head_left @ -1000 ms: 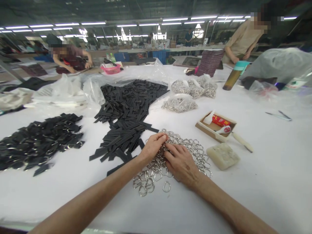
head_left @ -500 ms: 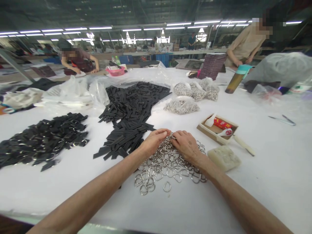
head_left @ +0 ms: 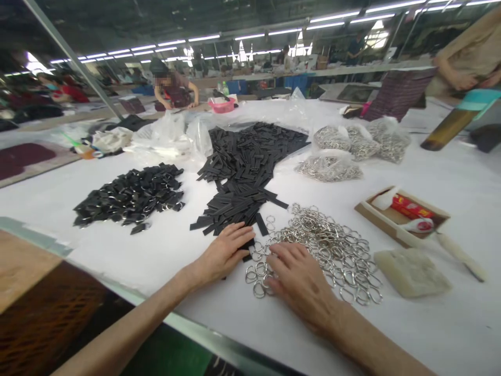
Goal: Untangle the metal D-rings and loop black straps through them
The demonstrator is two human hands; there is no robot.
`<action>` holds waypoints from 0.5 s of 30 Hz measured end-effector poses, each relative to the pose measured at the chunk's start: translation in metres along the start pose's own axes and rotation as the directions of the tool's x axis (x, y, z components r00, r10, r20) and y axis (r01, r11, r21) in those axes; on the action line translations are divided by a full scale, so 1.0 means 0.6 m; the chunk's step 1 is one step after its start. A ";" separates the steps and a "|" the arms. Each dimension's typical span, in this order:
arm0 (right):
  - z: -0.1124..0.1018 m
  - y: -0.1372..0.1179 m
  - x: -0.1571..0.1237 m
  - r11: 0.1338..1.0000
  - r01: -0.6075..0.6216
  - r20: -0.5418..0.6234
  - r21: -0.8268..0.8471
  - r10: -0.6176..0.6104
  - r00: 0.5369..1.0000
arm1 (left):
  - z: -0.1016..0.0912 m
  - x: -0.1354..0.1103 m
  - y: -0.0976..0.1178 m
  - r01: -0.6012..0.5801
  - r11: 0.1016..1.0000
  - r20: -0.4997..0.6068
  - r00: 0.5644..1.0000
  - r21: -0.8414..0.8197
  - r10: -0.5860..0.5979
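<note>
My left hand (head_left: 225,251) lies palm down with its fingers stretched out at the near end of a heap of black strips (head_left: 250,167), its fingertips over a few of them. My right hand (head_left: 303,277) rests on the near left side of a pile of metal D-rings (head_left: 321,235). Its fingers are slightly bent and apart, reaching over several loose rings; what lies under the palm is hidden. To the left sits a second heap, black strips looped through rings (head_left: 133,198).
Clear bags of rings (head_left: 329,167) stand at the back right. On the right are a small box (head_left: 385,224) with a red tube, a pale waxy block (head_left: 413,271), a pale-handled tool (head_left: 462,256) and a bottle (head_left: 450,125). Co-workers stand farther off. The table edge (head_left: 211,339) runs close in front.
The view has turned left. My hands have come apart from the far side of the ring pile and moved nearer; the left is now by the black strips, the ring pile is spread flatter.
</note>
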State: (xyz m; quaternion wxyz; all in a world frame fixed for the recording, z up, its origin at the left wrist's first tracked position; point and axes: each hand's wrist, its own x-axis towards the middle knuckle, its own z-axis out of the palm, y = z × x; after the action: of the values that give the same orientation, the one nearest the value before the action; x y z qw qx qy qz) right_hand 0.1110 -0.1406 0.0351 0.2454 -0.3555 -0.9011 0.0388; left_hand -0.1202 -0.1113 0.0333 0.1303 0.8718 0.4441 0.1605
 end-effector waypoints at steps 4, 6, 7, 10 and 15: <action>0.030 -0.032 0.005 0.997 0.049 0.112 0.059 -0.055 0.992 | 0.018 -0.001 -0.016 -0.037 0.987 -0.024 0.999 0.157 0.041; 0.046 -0.037 0.012 0.999 0.025 0.114 0.041 -0.029 0.993 | 0.020 0.001 -0.022 -0.032 0.982 -0.062 0.997 0.184 0.044; 0.054 -0.038 0.016 1.000 0.012 0.105 0.024 -0.015 0.994 | 0.020 0.002 -0.025 -0.028 0.980 -0.079 0.996 0.195 0.044; 0.072 -0.039 0.031 0.999 -0.014 0.077 -0.030 0.016 0.997 | 0.020 0.004 -0.028 -0.014 0.973 -0.116 0.992 0.231 0.042; 0.073 -0.040 0.043 0.997 -0.032 0.109 -0.065 0.039 0.993 | 0.024 0.003 -0.026 0.004 0.964 -0.155 0.987 0.265 0.039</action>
State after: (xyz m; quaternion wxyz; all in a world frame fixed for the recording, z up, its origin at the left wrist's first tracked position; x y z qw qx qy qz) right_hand 0.0593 -0.1366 0.0132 0.1833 -0.3764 -0.9075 0.0342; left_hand -0.1247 -0.1021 0.0147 -0.0242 0.8697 0.4627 0.1701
